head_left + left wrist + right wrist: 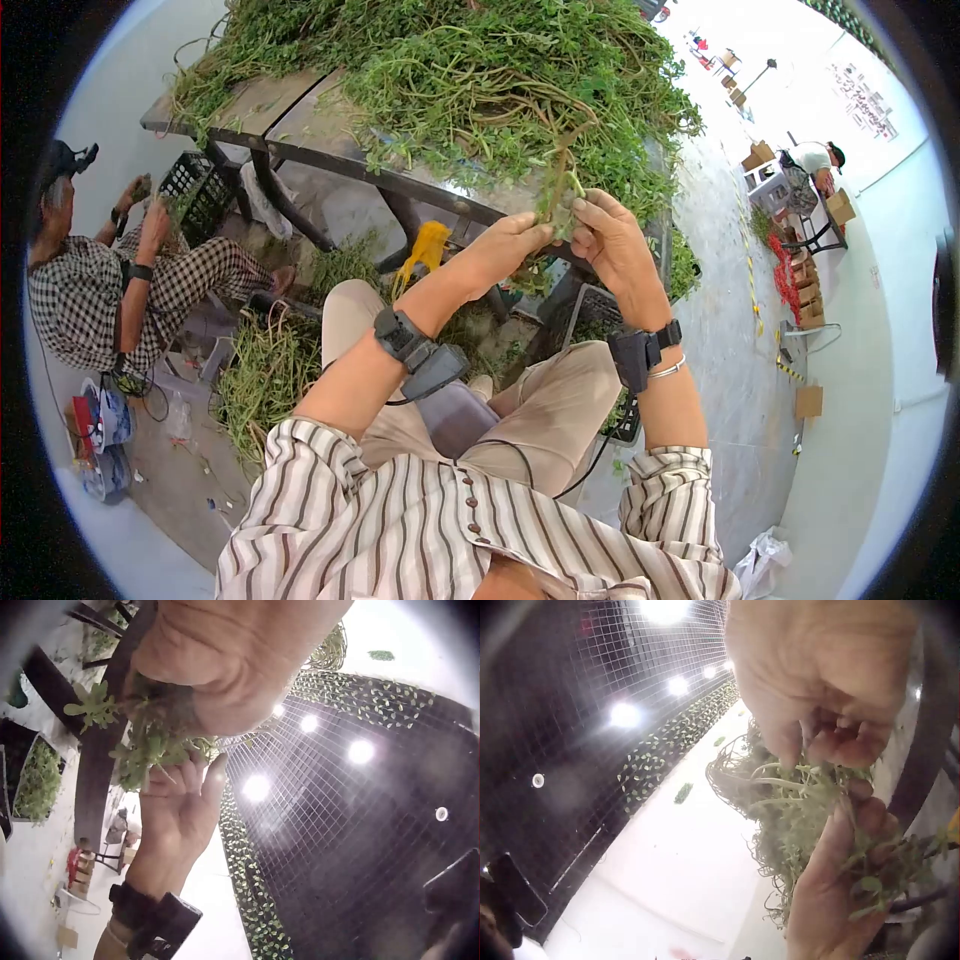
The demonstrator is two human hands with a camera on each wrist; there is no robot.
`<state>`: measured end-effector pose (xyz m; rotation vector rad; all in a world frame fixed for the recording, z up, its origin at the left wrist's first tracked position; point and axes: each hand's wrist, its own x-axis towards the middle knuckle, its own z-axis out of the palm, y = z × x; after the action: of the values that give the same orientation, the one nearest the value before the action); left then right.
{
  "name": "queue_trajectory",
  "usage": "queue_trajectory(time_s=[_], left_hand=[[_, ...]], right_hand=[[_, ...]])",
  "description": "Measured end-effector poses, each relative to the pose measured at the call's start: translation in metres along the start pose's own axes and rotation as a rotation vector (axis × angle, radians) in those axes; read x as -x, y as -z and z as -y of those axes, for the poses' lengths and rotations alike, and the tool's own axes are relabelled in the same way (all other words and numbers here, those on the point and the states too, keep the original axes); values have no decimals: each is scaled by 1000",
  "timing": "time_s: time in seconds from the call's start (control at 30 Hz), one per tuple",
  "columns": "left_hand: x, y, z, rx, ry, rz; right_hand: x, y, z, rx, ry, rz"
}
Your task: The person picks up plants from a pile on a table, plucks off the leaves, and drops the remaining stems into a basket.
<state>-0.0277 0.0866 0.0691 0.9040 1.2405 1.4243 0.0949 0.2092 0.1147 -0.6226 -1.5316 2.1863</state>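
A sprig with leafy green stems (556, 195) is held up between both hands at the table's near edge. My left hand (508, 252) pinches its lower part; leaves hang below the fingers. The right hand (612, 245) is close beside it, thumb and fingertips pinching a stem. In the left wrist view, leaves (150, 746) stick out under the left hand (225, 664), facing the right hand (176, 821). The right wrist view has the right hand (821, 675) with curled fingers above the left hand (829, 892), pale stems (787, 784) between them.
A large heap of green plants (500, 85) covers much of the table (320, 125). Crates (590, 315) stand below, and cut stems (265, 375) lie on the floor at left. A seated person (90, 290) works at far left; another person (812, 165) bends over at right.
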Motion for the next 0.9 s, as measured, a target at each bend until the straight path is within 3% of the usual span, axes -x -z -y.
queue_trajectory(time_s=[0.2, 0.4, 0.57, 0.67, 0.9], left_hand=[[1, 0, 4, -134, 0, 38], [-3, 0, 11, -417, -207, 112], [7, -6, -5, -374, -255, 70], [10, -7, 4, -452, -163, 25], [17, -8, 15, -602, -220, 43]], right_hand=[[0, 3, -7, 80, 55, 12], [14, -15, -5, 327, 105, 48], [13, -12, -18, 209, 130, -17], [13, -10, -32, 176, 183, -39], [20, -18, -47, 87, 188, -128]])
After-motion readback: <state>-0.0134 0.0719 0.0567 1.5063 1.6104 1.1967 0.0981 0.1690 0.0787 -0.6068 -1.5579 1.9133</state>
